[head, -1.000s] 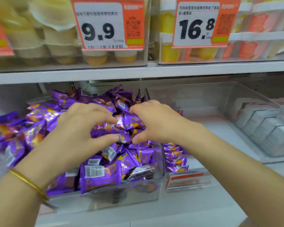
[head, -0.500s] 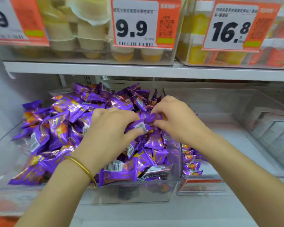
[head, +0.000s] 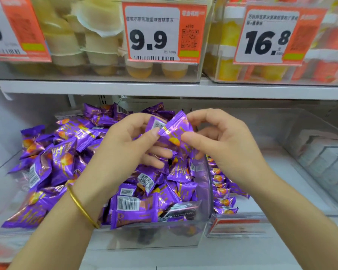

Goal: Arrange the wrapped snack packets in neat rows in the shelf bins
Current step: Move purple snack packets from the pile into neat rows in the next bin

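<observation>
A heap of purple wrapped snack packets (head: 62,164) fills a clear plastic bin (head: 154,238) on the lower shelf. Above the heap, both hands hold purple packets together. My left hand (head: 125,152), with a gold bangle on its wrist, pinches a packet (head: 156,124) that shows a barcode. My right hand (head: 220,145) pinches a second purple packet (head: 176,133) between thumb and fingers. To the right, a neat row of the same packets (head: 222,193) stands on edge in the neighbouring clear bin (head: 242,223).
The upper shelf (head: 164,88) holds clear bins of yellow jelly cups behind price tags 9.9 (head: 160,34) and 16.8 (head: 269,36). At far right another clear bin (head: 310,137) holds white boxed items (head: 324,168). An orange label sits on the right bin's front.
Both hands have lifted out of the heap with packets pinched between them, now held higher above the bin. The view has moved closer.
</observation>
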Motion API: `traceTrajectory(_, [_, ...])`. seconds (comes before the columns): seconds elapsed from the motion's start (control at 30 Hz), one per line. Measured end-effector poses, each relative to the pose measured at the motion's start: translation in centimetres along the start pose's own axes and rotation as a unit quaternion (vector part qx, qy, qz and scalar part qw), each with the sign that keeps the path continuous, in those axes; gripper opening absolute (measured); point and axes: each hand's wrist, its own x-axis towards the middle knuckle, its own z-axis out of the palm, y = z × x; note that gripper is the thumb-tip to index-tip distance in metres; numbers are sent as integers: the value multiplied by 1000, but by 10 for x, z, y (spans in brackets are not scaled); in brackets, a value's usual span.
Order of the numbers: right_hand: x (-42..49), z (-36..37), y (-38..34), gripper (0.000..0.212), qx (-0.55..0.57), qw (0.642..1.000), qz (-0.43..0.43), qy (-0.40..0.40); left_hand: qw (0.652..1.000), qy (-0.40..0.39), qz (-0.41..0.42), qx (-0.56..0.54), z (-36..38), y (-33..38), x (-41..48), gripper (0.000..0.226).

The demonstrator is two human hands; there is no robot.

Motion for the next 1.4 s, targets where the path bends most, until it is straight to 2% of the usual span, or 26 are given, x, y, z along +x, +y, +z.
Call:
traceTrajectory(0.07, [1, -1, 0, 24, 12, 1000, 15, 6, 999, -16, -1, -40, -4, 0, 1, 21])
traceTrajectory(0.17, [0, -3, 6, 23, 41, 997, 47, 43, 996, -22, -19, -83, -10, 3, 2, 16])
traceTrajectory(0.2, [-2, -4, 9, 24, 48, 995, 59, 58, 997, -13, -23, -66, -11, 1, 2, 17])
traceTrajectory(0.27, [-3, -6, 13, 27, 62, 992, 72, 78, 999, 13, -16, 46, -11, -2, 2, 16])
traceTrajectory(0.3, [-4, -6, 13, 29, 68, 993, 70, 73, 995, 19, -5, 102, -10, -3, 2, 16])
traceTrajectory(0.37, [-5, -5, 12, 28, 70, 995, 52, 43, 990, 12, 9, 143, -6, -5, 1, 19])
traceTrajectory(0.43, [-3, -3, 10, 21, 56, 997, 40, 22, 995, -18, -5, 100, -5, -4, 1, 29])
traceTrajectory(0.53, [0, -1, 13, 11, 22, 999, 35, 14, 991, -86, -69, -77, -7, 0, 2, 29])
traceTrajectory(0.57, [1, -1, 14, 12, 8, 1000, 27, 9, 988, -92, -71, -106, -9, 0, 2, 31])
traceTrajectory(0.63, [2, 3, 15, 15, -15, 1000, 6, -5, 994, -77, -53, -54, -9, -3, 1, 34])
traceTrajectory(0.73, [6, 10, 15, 16, -25, 1000, -9, -12, 999, -24, -27, 30, -7, -4, 0, 18])
traceTrajectory(0.8, [17, 9, 20, 19, -75, 997, -12, 24, 999, 13, -8, 29, -14, -3, 2, 15])
traceTrajectory(0.83, [26, 9, 23, 22, -141, 989, -22, 29, 999, 34, 3, 30, -20, -2, 4, 15])
traceTrajectory(0.87, [35, 11, 26, 26, -225, 974, -32, 6, 998, 51, 9, 27, -25, -2, 7, 14])
traceTrajectory(0.93, [51, 18, 35, 39, -353, 930, -46, -96, 997, 69, 8, 19, -31, -2, 9, 14])
traceTrajectory(1.0, [60, 29, 42, 45, -401, 898, -33, -176, 997, 74, 2, 29, -32, -4, 10, 13])
traceTrajectory(1.1, [64, 35, 45, 37, -428, 890, -41, -154, 996, 68, 14, 56, -29, -7, 10, 13])
traceTrajectory(1.27, [43, 16, 29, 31, -404, 913, -65, 3, 991, 75, 36, 104, -27, -5, 9, 12])
traceTrajectory(1.33, [26, -1, 19, 32, -300, 952, -27, 45, 989, 67, 49, 120, -25, -3, 8, 11])
traceTrajectory(1.4, [10, -19, 5, 28, -112, 992, 31, 48, 988, 62, 63, 129, -20, -1, 6, 13])
